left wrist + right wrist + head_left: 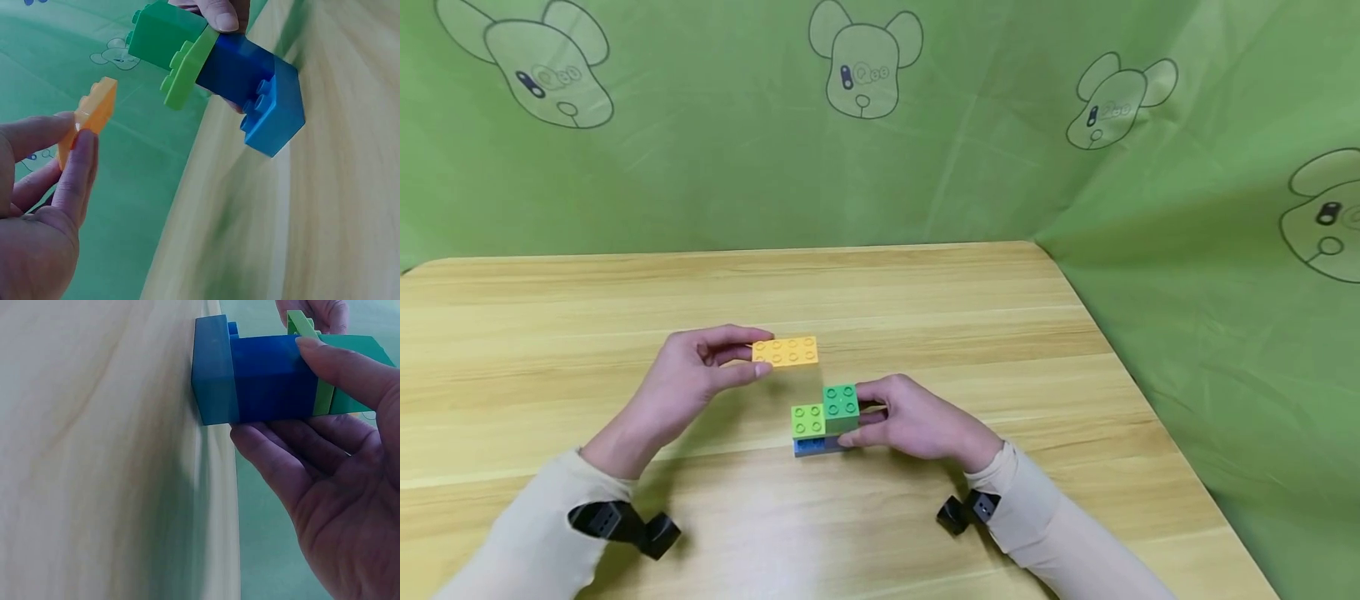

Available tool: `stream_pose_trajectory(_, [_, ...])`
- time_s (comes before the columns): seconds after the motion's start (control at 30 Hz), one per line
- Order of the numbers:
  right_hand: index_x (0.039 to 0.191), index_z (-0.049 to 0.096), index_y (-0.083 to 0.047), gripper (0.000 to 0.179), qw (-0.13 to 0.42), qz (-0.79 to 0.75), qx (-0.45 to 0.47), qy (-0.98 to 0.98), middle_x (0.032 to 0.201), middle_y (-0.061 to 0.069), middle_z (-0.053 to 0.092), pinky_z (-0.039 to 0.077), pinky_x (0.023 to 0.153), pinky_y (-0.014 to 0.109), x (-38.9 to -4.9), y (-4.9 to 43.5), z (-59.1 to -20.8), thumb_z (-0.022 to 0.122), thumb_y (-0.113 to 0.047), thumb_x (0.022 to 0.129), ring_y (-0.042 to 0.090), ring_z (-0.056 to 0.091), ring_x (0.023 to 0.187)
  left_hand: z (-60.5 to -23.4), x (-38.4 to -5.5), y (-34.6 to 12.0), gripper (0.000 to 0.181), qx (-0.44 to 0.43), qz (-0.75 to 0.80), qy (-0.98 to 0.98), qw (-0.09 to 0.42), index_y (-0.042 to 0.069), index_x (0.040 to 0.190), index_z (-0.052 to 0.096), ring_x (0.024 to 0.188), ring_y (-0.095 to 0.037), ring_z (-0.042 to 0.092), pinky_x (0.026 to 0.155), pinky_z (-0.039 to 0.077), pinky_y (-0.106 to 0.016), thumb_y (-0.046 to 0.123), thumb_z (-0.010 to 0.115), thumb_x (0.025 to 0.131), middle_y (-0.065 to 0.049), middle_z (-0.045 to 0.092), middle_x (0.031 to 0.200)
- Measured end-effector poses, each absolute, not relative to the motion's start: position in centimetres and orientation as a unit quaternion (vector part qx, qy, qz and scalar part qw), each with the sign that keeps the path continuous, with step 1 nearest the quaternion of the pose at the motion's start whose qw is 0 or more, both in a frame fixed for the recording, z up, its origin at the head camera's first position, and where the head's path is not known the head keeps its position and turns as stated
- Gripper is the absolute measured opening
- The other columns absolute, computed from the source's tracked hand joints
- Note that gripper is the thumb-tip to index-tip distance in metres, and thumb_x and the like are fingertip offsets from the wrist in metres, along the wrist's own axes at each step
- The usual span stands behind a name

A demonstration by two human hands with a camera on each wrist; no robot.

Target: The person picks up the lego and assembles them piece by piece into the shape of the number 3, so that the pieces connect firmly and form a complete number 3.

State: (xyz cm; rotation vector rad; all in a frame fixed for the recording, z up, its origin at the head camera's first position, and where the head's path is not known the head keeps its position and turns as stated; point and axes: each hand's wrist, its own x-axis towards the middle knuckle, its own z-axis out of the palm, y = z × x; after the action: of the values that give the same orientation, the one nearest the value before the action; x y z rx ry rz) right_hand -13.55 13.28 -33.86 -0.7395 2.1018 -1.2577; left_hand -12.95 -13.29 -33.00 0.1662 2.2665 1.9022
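My left hand pinches a flat orange-yellow brick by its left end, thumb in front and fingers behind, raised over the table. Nearer to me, my right hand holds a stack of bricks from its right side. From the top, the stack has a green brick, a thin lime-green brick jutting left, a dark blue brick and a lighter blue brick at the bottom. The yellow brick is apart from the stack. Whether the stack touches the table cannot be told.
The wood-grain table reaches under both hands. A green curtain with printed bear heads hangs behind it and along its right side. Each sleeve carries a black wrist camera.
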Motion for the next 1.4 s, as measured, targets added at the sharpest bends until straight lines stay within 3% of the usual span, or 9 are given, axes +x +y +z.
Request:
stream_pose_trajectory(0.73, [0.108, 0.062, -0.012, 0.033, 0.291, -0.479, -0.285, 0.778, 0.102, -0.005, 0.063, 0.048, 0.079, 0.023, -14.1, 13.8, -35.0, 0.072, -0.019, 0.077, 0.014, 0.059, 0.096, -32.6, -11.2, -12.0, 0.042, 0.088, 0.655, 0.748, 0.06, 0.007, 0.109, 0.06, 0.092, -0.021, 0.06, 0.073, 0.051, -0.03, 0.021, 0.075, 0.073, -0.008, 0.06, 0.103])
stream_pose_trajectory(1.1, [0.11, 0.061, -0.01, 0.035, 0.292, -0.491, -0.29, 0.768, 0.103, -0.004, 0.063, 0.048, 0.079, 0.024, -14.2, 13.7, -35.2, 0.071, -0.017, 0.077, 0.012, 0.059, 0.096, -31.8, -10.1, -11.7, 0.044, 0.06, 0.666, 0.739, 0.083, 0.007, 0.111, 0.062, 0.09, -0.021, 0.062, 0.074, 0.051, -0.031, 0.022, 0.075, 0.072, -0.009, 0.065, 0.099])
stream_pose_trajectory(1.4, [0.112, 0.06, -0.009, 0.037, 0.295, -0.496, -0.294, 0.762, 0.103, -0.003, 0.063, 0.048, 0.08, 0.025, -14.0, 13.7, -35.3, 0.071, -0.015, 0.077, 0.013, 0.06, 0.095, -31.5, -9.3, -11.1, 0.041, 0.081, 0.655, 0.749, 0.049, 0.009, 0.109, 0.063, 0.089, -0.021, 0.062, 0.073, 0.051, -0.03, 0.021, 0.076, 0.072, -0.007, 0.064, 0.099])
